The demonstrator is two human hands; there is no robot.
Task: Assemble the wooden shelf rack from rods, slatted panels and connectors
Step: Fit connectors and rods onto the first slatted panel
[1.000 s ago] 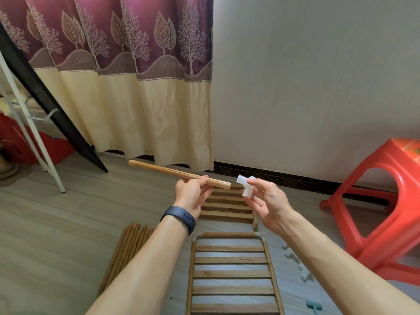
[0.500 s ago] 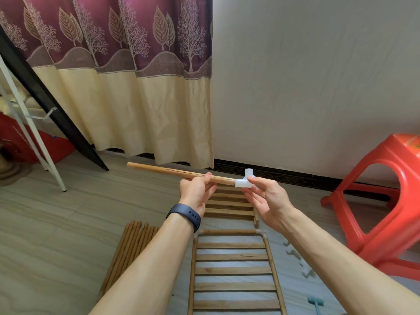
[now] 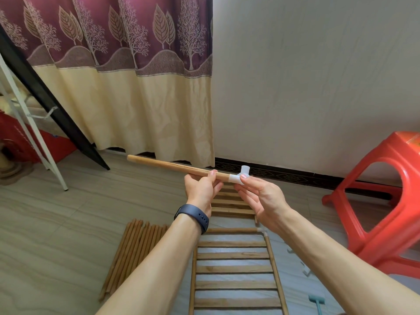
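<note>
Just above centre, over the floor (image 3: 56,223), the left grip (image 3: 200,187) is clenched round a wooden rod (image 3: 168,165) near its right end, and the rod runs out toward ten o'clock. The right grip (image 3: 261,198) pinches a white connector (image 3: 241,176) that sits over that rod end; I cannot tell how deep it is seated.

At six o'clock a slatted panel (image 3: 234,269) lies flat, with a corner connector (image 3: 261,230) at its upper right. A second panel (image 3: 231,204) lies just beyond it, partly under the hands. Spare rods (image 3: 134,248) lie bundled at seven o'clock, and loose connectors (image 3: 305,270) lie at four o'clock.

By my judgement the job is early. One joint is in hand, most rods are unused, and nothing stands upright yet.
</note>
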